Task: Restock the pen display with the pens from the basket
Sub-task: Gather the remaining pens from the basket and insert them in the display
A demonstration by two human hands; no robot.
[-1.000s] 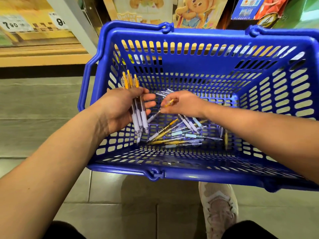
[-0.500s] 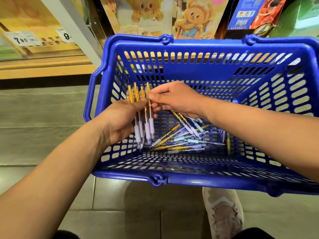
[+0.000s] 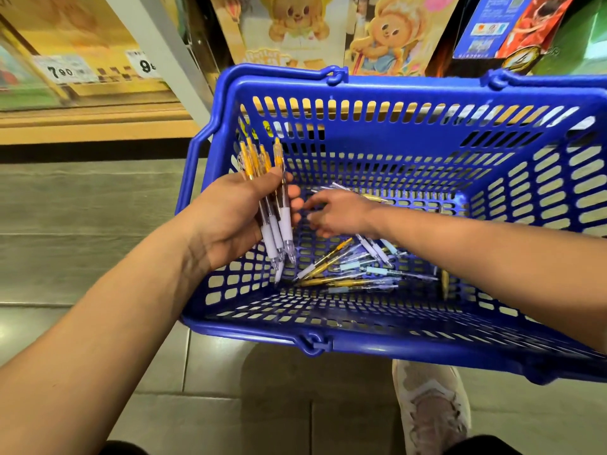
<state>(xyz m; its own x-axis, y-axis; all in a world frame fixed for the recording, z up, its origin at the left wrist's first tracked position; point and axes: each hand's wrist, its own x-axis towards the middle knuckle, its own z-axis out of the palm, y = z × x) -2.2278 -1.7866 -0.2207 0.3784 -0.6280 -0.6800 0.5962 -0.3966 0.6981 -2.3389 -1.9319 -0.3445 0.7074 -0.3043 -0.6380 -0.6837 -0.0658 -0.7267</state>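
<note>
Nearest me, a pale shoe (image 3: 430, 408) stands on the grey floor tiles (image 3: 213, 405), just under the near rim of the blue plastic basket (image 3: 249, 333). The person's left hand (image 3: 230, 218) is inside the basket's left side, fingers and thumb curled round a bunch of pens (image 3: 274, 224). I count about 4, their orange tops fanned upward and white grips pointing down. Just beside it, the right hand (image 3: 341, 213) hangs low in the basket, slightly blurred, its fingers loose and part-spread toward the left hand, gripping nothing I can make out. Beneath and right of it, the loose pens (image 3: 348, 274) lie in a heap on the basket floor, some gold, some pale blue. Beyond the far rim are boxes with a cartoon bear (image 3: 295, 24), and to the left a shelf edge carrying price tags (image 3: 65, 72).
</note>
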